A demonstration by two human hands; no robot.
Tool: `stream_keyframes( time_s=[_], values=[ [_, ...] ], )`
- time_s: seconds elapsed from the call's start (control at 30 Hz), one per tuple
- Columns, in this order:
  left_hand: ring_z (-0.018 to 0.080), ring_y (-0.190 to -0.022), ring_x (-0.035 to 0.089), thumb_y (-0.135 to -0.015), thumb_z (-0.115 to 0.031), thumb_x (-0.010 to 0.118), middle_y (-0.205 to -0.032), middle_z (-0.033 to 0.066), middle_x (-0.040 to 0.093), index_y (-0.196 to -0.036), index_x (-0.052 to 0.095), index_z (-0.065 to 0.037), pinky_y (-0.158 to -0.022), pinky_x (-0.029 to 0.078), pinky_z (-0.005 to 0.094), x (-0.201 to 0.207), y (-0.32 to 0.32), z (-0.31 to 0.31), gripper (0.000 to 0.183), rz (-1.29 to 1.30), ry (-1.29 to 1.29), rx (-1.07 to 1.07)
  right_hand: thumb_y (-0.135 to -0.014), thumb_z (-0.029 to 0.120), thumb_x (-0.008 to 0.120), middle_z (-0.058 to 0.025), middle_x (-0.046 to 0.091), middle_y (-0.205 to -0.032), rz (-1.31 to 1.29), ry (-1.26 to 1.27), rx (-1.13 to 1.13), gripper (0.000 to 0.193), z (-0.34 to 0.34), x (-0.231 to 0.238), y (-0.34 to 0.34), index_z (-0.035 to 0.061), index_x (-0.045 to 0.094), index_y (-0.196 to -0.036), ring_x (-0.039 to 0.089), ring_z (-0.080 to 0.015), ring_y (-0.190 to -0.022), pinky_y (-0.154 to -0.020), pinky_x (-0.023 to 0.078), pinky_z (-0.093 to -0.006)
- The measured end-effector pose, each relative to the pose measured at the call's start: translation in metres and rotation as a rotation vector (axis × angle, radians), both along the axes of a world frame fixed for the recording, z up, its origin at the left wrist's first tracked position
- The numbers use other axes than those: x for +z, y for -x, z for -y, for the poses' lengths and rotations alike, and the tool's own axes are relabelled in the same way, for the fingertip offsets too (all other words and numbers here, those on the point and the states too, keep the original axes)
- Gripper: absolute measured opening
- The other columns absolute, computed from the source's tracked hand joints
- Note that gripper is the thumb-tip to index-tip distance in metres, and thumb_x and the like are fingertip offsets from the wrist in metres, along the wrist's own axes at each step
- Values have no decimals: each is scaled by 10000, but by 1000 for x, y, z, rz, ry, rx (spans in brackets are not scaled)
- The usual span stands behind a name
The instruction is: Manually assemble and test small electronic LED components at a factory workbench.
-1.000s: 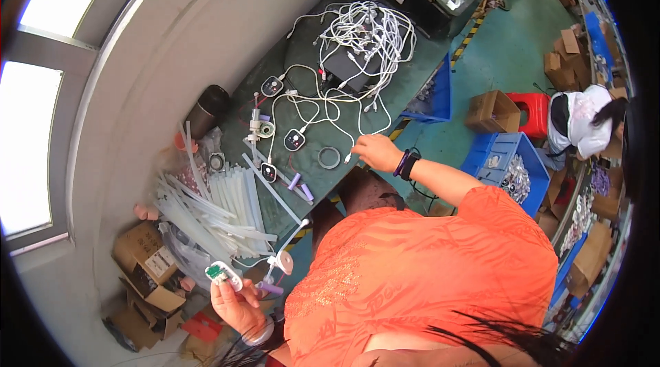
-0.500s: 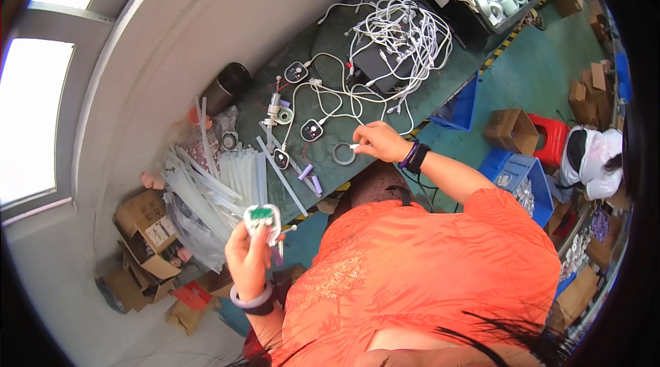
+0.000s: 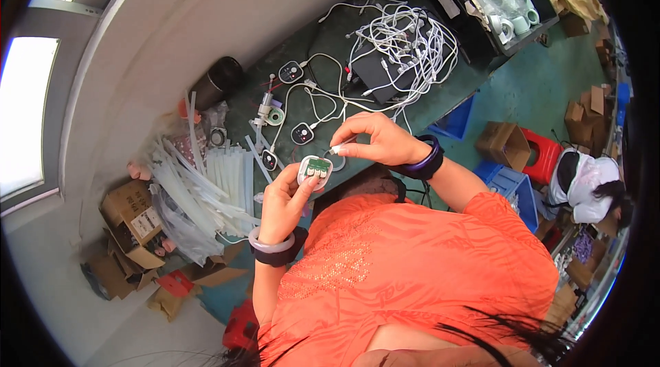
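Observation:
In front of my body, my left hand (image 3: 282,207) grips a small white plastic housing with a green circuit board (image 3: 317,166) facing up; the thumb presses on white parts along the board's lower edge. Just right of it, my right hand (image 3: 383,140) pinches a small white connector (image 3: 335,150) between thumb and fingertips. Connector and housing are close together, with a small gap between them. A grey ring on the bench is mostly hidden behind my right hand. Beyond my hands, several small devices with dark round-cornered faces lie on the bench, one of them (image 3: 302,134) nearest.
A tangle of white cables (image 3: 412,44) covers a black box (image 3: 385,75) on the dark bench. Translucent strips (image 3: 230,178) are heaped at the left, near a black cylinder (image 3: 220,78). A black crate (image 3: 474,16) of white rings stands at the back right; blue bins (image 3: 509,188) sit at right.
My left hand has come up and to the right with the housing. My right hand has moved slightly left with the white connector, so both hands are now close together.

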State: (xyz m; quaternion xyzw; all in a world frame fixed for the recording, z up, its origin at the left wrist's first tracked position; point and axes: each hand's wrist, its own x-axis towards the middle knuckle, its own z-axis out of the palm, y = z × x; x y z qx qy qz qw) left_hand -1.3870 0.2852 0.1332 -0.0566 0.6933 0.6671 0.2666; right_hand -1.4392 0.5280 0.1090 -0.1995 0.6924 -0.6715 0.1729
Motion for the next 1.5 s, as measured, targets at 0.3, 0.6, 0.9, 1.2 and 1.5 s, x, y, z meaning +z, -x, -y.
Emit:
stream_keyframes(
  time_s=[0.3, 0.6, 0.9, 1.2, 1.5],
  values=[
    [89, -835, 644, -933, -144, 620, -938, 61, 685, -1132, 606, 27, -774, 513, 245, 2, 11, -14, 263, 48, 86, -125, -831, 170, 698, -64, 667, -781, -147, -109, 68, 138, -9, -12, 10, 39, 694, -875, 622, -181, -679, -666, 478, -310],
    [132, -787, 641, -920, -137, 612, -866, 88, 672, -1124, 608, 9, -712, 498, 270, 3, 15, -17, 251, -11, 249, -241, -814, 192, 718, -11, 656, -788, -222, -172, 139, 124, -13, -21, 16, 90, 712, -884, 578, -179, -712, -713, 431, -322],
    [260, -739, 616, -927, -150, 579, -847, 159, 626, -1064, 597, 0, -674, 470, 325, -5, 1, -23, 203, -102, 283, -300, -792, 86, 717, -107, 674, -797, -28, -97, 343, 142, -16, -19, 24, 9, 700, -910, 666, -226, -768, -697, 525, -317],
    [260, -760, 634, -924, -136, 574, -869, 159, 618, -1111, 580, -4, -689, 480, 320, -6, -2, -22, 229, -146, 286, -333, -808, 109, 729, -96, 713, -839, 141, -47, 448, 182, -14, -29, 21, -25, 696, -927, 672, -138, -768, -698, 529, -268],
    [194, -797, 627, -932, -113, 563, -897, 124, 640, -1113, 580, -12, -739, 484, 298, -13, -3, -18, 208, -63, 175, -294, -803, 117, 727, -104, 706, -828, 138, -17, 375, 181, -9, -36, 15, -27, 694, -908, 670, -144, -765, -686, 527, -275]
  ],
)
